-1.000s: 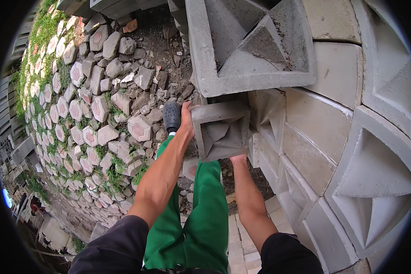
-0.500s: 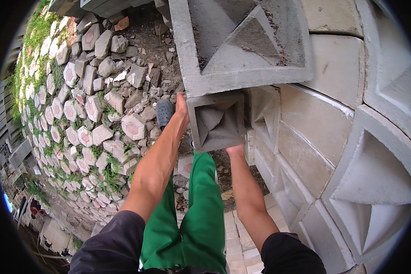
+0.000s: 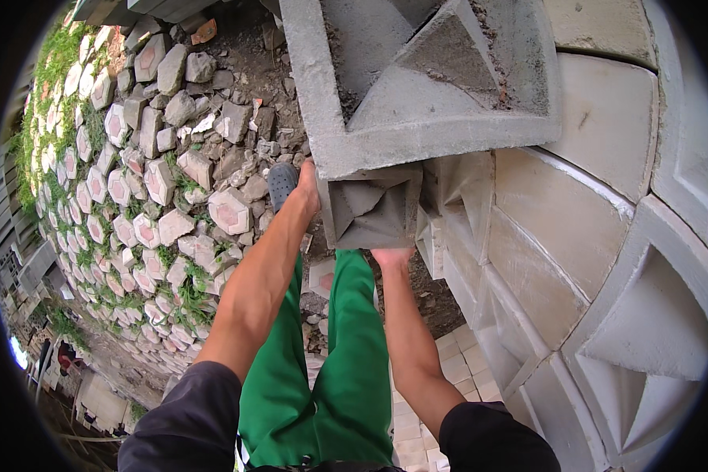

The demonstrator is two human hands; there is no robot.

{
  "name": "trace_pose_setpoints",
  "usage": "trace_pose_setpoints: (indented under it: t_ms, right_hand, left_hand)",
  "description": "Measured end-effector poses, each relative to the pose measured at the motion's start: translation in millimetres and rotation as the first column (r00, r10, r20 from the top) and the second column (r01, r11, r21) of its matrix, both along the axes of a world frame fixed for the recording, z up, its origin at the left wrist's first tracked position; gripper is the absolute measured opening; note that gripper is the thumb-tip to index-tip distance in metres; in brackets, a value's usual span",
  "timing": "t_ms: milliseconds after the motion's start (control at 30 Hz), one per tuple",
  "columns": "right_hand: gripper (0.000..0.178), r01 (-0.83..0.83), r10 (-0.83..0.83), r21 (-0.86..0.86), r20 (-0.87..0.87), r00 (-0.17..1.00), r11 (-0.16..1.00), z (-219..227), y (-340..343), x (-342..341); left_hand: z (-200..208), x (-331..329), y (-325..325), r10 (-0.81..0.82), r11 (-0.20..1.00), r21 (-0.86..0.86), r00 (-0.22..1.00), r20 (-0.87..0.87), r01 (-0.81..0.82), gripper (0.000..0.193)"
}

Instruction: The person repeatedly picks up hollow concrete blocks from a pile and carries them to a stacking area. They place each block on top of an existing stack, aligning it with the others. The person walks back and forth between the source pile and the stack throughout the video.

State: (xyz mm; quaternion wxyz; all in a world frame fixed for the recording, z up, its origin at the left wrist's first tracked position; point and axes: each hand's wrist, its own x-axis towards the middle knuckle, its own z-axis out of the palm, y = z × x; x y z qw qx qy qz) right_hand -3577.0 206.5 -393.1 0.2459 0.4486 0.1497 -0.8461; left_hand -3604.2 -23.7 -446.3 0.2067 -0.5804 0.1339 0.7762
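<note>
A small square grey concrete block [image 3: 374, 232] with a sunken pyramid-shaped face is between my hands. My left hand [image 3: 308, 189] is closed against its left side, with most fingertips hidden. My right hand [image 3: 393, 256] supports it from the near lower edge; its fingers disappear beneath. The block's far edge lies partly under the near rim of a larger concrete block [image 3: 433, 140], which has a similar hollow, faceted face. I cannot tell whether the two touch.
To the right stands a stack of pale concrete blocks [image 3: 558, 197], some with faceted faces [image 3: 653, 315]. Broken stones and hexagonal pavers [image 3: 230, 211] cover the ground at left, with grass between them. My grey clog [image 3: 282, 182] shows beside my left hand. Light tiles [image 3: 413, 429] lie near my legs.
The small block has shifted slightly left, and the gap to the stacked blocks at its right looks wider. Both hands have stayed on it. The view has also shifted a little.
</note>
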Motion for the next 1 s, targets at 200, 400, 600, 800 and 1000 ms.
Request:
trace_pose_setpoints:
  t_ms: [200, 400, 600, 800, 1000]
  right_hand:
    - [0.055, -0.034, 0.034, 0.007, 0.035, 0.999, 0.999, 1.1, 11.5, -5.6]
    - [0.055, -0.017, 0.02, -0.026, 0.093, 0.995, 1.0, 20.4, 10.6, -22.9]
    - [0.05, -0.016, 0.018, -0.065, 0.039, 0.999, 0.998, 21.4, 6.3, -25.2]
    - [0.048, 0.013, -0.013, -0.032, 0.002, 1.0, 0.999, 22.3, 8.0, -37.6]
    - [0.052, -0.038, 0.042, 0.118, -0.039, 0.998, 0.992, 15.1, 1.4, -55.9]
  left_hand:
    - [3.3, -3.4, 5.1, 0.076, 0.989, 0.132, 0.991, -0.113, -0.061, 0.075]
    - [-21.6, 1.3, 14.3, 0.039, 0.996, -0.076, 0.994, -0.098, -0.046, 0.076]
    - [-29.1, 2.7, 15.9, -0.002, 0.994, -0.111, 0.989, -0.151, -0.016, 0.075]
    - [31.0, -19.9, 19.8, 0.024, 0.998, -0.055, 0.996, -0.088, -0.029, 0.078]
    - [56.8, -43.6, 24.5, 0.046, 0.991, -0.119, 0.995, -0.089, -0.056, 0.077]
